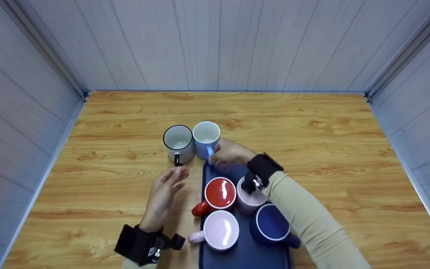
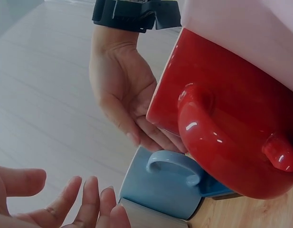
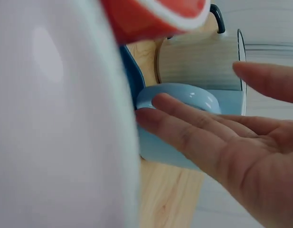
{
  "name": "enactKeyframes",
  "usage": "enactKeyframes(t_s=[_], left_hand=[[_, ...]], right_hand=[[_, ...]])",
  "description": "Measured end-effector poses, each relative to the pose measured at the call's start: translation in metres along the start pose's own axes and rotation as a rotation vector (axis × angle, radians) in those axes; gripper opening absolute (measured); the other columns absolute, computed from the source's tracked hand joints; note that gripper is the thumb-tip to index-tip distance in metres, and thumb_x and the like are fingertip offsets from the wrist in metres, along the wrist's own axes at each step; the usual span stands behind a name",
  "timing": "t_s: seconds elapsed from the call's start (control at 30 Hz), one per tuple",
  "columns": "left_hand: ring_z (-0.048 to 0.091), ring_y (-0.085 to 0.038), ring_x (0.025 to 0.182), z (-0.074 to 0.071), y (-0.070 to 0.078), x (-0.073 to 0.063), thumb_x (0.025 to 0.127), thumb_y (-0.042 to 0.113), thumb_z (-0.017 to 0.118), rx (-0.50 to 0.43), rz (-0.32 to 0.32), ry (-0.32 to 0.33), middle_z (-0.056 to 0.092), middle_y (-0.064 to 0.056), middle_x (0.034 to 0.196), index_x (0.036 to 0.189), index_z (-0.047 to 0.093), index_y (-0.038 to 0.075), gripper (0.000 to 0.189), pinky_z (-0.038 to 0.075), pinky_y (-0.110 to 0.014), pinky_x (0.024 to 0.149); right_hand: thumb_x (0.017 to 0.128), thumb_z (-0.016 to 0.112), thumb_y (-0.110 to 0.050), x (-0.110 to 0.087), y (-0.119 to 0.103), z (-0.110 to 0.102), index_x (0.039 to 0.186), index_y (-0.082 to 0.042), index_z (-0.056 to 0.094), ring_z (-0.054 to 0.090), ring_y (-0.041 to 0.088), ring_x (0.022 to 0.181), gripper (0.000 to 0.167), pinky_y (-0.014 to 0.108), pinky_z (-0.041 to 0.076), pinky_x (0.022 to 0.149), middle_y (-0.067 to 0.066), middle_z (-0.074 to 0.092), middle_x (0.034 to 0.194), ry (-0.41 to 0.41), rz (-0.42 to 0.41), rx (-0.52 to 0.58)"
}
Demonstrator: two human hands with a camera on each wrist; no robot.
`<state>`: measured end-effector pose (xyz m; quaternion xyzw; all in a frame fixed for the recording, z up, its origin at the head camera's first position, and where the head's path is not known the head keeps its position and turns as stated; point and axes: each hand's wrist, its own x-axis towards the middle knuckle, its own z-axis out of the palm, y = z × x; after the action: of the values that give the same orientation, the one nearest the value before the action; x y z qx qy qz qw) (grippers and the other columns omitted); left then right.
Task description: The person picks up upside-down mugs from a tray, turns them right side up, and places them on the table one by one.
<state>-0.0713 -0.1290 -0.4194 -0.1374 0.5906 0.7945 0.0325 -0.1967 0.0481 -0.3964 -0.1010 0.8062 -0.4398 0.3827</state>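
Observation:
A light blue mug [image 1: 201, 149] stands upright beside a white mug [image 1: 186, 154] with a black rim and black handle. At the blue mug's handle [image 3: 184, 95] is my right hand [image 1: 233, 152]. Its fingers are fairly straight in the right wrist view and lie over or against the handle, though firm contact is unclear. My left hand [image 1: 164, 192] hovers just in front of the white mug's handle [image 1: 177, 160], fingers loosely spread, holding nothing. In the left wrist view, its fingertips [image 2: 90, 190] are apart from the light blue mug [image 2: 160, 183].
A dark blue tray [image 1: 245, 257] carries a red mug [image 1: 220, 192], a pink mug [image 1: 221, 231], a second pale pink mug [image 1: 250, 204] partly under my right wrist, and a navy mug [image 1: 272, 224]. Pale panel walls [image 1: 218, 45] enclose the wooden table [image 1: 125, 130] at back and sides.

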Motion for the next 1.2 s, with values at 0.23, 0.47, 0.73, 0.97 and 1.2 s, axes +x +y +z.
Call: enactKeyframes(t_s=[0.23,0.47,0.73,0.97,1.2], left_hand=[[0.052,-0.028,0.102,0.007,0.005,-0.002,0.095,0.013,0.048,0.002,0.016,0.012,0.06,-0.014,0.103,0.109,0.054,-0.008,0.026,0.042,-0.032,0.082],[0.052,-0.029,0.105,0.015,0.016,-0.005,0.095,0.015,0.048,0.021,0.036,-0.025,0.059,-0.016,0.107,0.112,0.053,-0.008,0.029,0.04,-0.033,0.084],[0.052,-0.028,0.106,0.023,0.026,-0.008,0.095,0.015,0.049,0.034,0.064,-0.064,0.06,-0.01,0.104,0.113,0.053,-0.007,0.029,0.04,-0.035,0.086],[0.05,-0.029,0.108,0.031,0.026,-0.006,0.095,0.017,0.048,0.098,0.09,-0.113,0.057,-0.018,0.112,0.116,0.051,-0.007,0.032,0.038,-0.04,0.089],[0.051,-0.03,0.108,0.04,0.022,-0.005,0.095,0.017,0.049,0.201,0.119,-0.201,0.058,-0.018,0.111,0.115,0.053,-0.008,0.033,0.037,-0.045,0.092]], right_hand=[[0.09,0.054,-0.01,-0.016,0.002,-0.013,0.103,0.007,0.06,0.057,0.009,0.066,0.022,0.029,0.049,0.061,0.016,0.062,0.093,0.003,-0.071,-0.074],[0.091,0.054,-0.008,-0.037,0.0,-0.024,0.1,0.006,0.062,0.064,0.019,0.074,0.018,0.024,0.05,0.06,0.014,0.063,0.086,-0.009,-0.18,-0.063],[0.092,0.054,-0.009,-0.066,0.002,-0.039,0.11,0.009,0.058,0.062,0.035,0.088,0.026,0.041,0.05,0.077,0.025,0.063,0.098,-0.005,-0.279,-0.019],[0.093,0.053,-0.011,-0.089,0.017,-0.05,0.113,0.012,0.055,0.063,0.031,0.087,0.03,0.035,0.052,0.074,0.026,0.062,0.099,0.013,-0.355,0.003],[0.093,0.05,-0.005,-0.105,0.038,-0.051,0.111,0.017,0.053,0.061,0.035,0.092,0.029,0.029,0.051,0.075,0.029,0.061,0.1,0.046,-0.407,0.005]])
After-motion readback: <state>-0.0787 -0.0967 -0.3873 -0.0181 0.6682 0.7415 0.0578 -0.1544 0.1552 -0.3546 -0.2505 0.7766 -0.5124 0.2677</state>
